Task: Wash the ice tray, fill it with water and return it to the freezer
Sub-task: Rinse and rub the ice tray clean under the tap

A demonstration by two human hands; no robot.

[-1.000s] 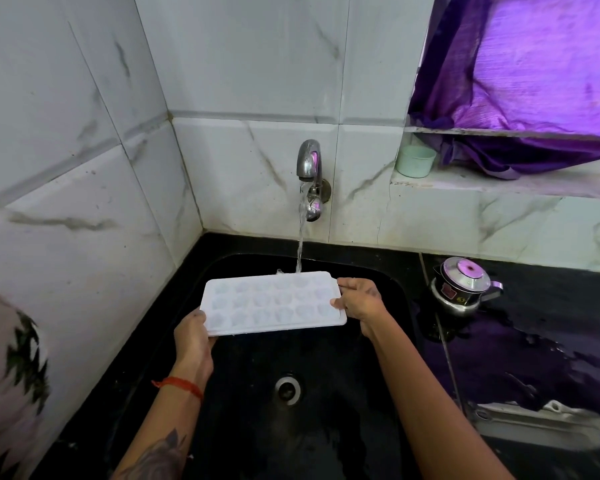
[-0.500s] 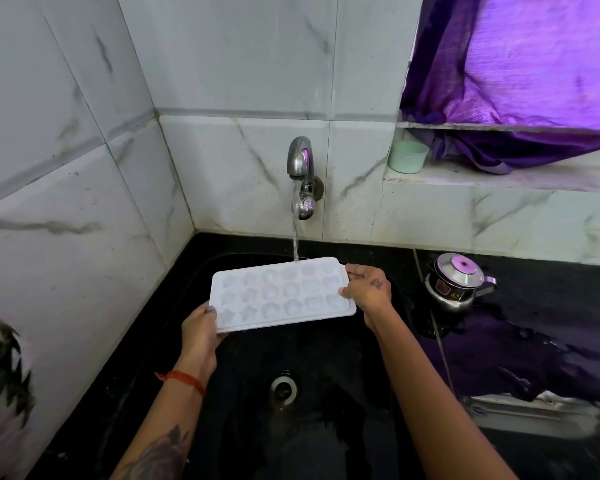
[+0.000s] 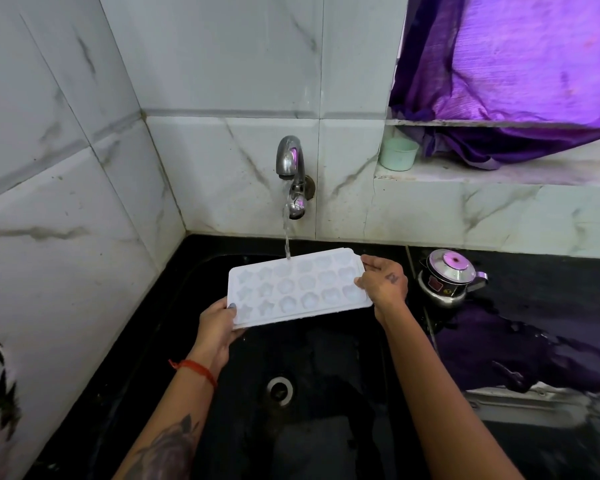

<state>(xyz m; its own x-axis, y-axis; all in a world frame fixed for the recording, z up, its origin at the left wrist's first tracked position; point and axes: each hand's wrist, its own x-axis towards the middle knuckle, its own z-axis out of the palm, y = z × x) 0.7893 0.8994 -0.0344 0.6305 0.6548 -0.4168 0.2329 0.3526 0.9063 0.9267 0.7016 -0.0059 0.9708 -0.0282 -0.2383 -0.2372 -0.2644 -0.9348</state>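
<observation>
1. I start with the black sink (image 3: 326, 427), my landmark for the rest: a deep dark basin set into a black counter, tiled wall behind it and to its left.
2. Up and to the right of the sink, a purple curtain (image 3: 520, 64) hangs over a marble ledge.
3. The white ice tray (image 3: 298, 289) sits in the air over the back half of the sink, roughly level, its right end a little farther back than its left (star and round moulds face up).
4. My left hand (image 3: 217, 325) is clamped on the tray's near left corner, thumb on top; my right hand (image 3: 383, 282) grips the tray's right short edge, so the two are well apart with the tray between them.
5. The steel tap (image 3: 290, 168) comes out of the wall above the sink's back rim, and its thin stream lands in the tray's back row.
6. On the counter just right of the sink stands a small steel kettle (image 3: 447, 280).
7. On the ledge sits a pale green cup (image 3: 397, 154).
8. The drain (image 3: 279, 389) lies in the sink floor, below the tray.
</observation>
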